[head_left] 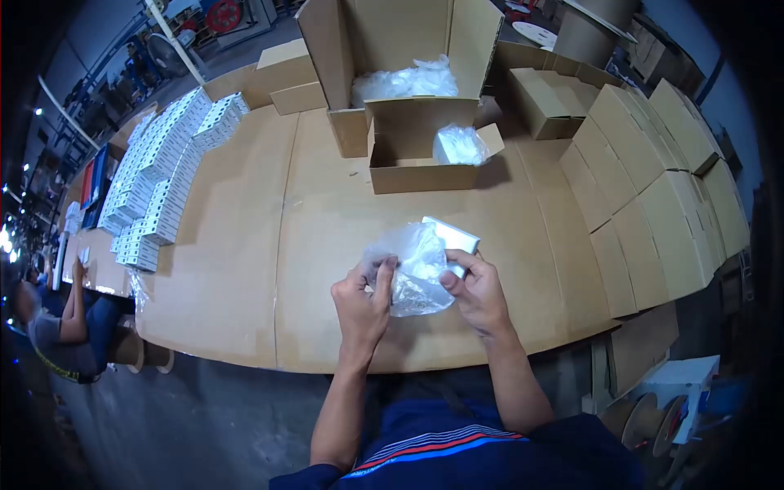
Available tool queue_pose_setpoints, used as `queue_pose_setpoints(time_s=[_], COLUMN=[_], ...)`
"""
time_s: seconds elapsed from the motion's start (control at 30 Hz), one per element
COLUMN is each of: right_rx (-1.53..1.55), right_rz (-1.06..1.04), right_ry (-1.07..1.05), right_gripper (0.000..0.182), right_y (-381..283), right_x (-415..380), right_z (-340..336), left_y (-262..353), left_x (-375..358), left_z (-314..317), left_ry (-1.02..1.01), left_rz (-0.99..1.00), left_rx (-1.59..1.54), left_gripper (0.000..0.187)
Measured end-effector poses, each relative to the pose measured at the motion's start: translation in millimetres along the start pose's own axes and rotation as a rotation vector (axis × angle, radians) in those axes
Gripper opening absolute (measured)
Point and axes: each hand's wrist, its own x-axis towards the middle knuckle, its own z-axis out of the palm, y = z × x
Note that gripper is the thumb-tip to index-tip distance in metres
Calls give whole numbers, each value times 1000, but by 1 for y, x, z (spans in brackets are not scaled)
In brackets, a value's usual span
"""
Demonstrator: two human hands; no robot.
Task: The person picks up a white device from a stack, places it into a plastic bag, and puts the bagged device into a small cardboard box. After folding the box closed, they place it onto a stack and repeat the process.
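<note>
A crumpled clear plastic bag (418, 282) is held up over the near middle of the table. My left hand (362, 306) pinches the bag's left side between thumb and fingers. At its right edge, my right hand (480, 294) is closed, fingers around a flat white box (454, 238) and thumb by the plastic. The bag overlaps the box's left part and hides it. Beyond both hands stands an open cardboard box (423, 179) with a wrapped clear-plastic bundle (461, 145) at its right end.
A tall open carton (392, 49) with plastic bags (407, 82) stands at the back. Small white printed boxes (167, 159) are stacked at left, brown cartons (645, 196) at right. The cardboard-covered table (220, 269) has a seated person (69, 322) at its left end.
</note>
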Motion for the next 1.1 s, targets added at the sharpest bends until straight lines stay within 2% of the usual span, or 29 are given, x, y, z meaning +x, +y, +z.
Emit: queue_pose_setpoints(time_s=[0.1, 0.13, 0.2, 0.3, 0.33, 0.43, 0.47, 0.57, 0.6, 0.7, 0.73, 0.93, 1.03, 1.1], right_rx=[-65, -57, -133, -214, -259, -302, -301, -319, -325, -341, -344, -348, -396, -470], right_rz=[140, 100, -1, -86, -94, -139, -154, -161, -175, -192, -185, -136, -125, -143], right_ry=[20, 67, 79, 123, 145, 203, 220, 239, 243, 258, 258, 246, 239, 229], right_gripper=[26, 17, 17, 16, 16, 16, 16, 16, 16, 17, 18, 17, 16, 15], right_y=[0, -2, 0, 2, 5, 8, 10, 8, 8, 12, 13, 12, 11, 9], right_x=[0, 1, 0, -2, -3, -4, -5, -5, -4, -5, -7, -10, -12, -11], right_z=[1, 6, 5, 8, 8, 9, 9, 12, 12, 12, 11, 13, 12, 12], left_y=[0, -4, -16, -16, -10, 4, 3, 25, 28, 22, 22, 11, 10, 7], left_x=[-5, -5, -4, 1, 3, 2, 0, 0, 1, 7, 7, 7, 10, 12], left_z=[-2, -4, -11, -5, -1, -15, -17, -17, -12, -8, -6, -1, -1, -4], left_ry=[-53, -68, -96, 93, 229, 381, 345, 183, 179, 117, 123, 124, 79, -41], left_rz=[-92, -160, -299, -108, -14, 442, 498, 602, 551, 547, 545, 541, 554, 534], left_rx=[102, 37, -89, -94, -60, 426, 423, 524, 513, 524, 502, 391, 375, 345], left_gripper=[28, 29, 32, 32, 21, 26, 38, 39, 38, 36, 30, 27, 25, 23])
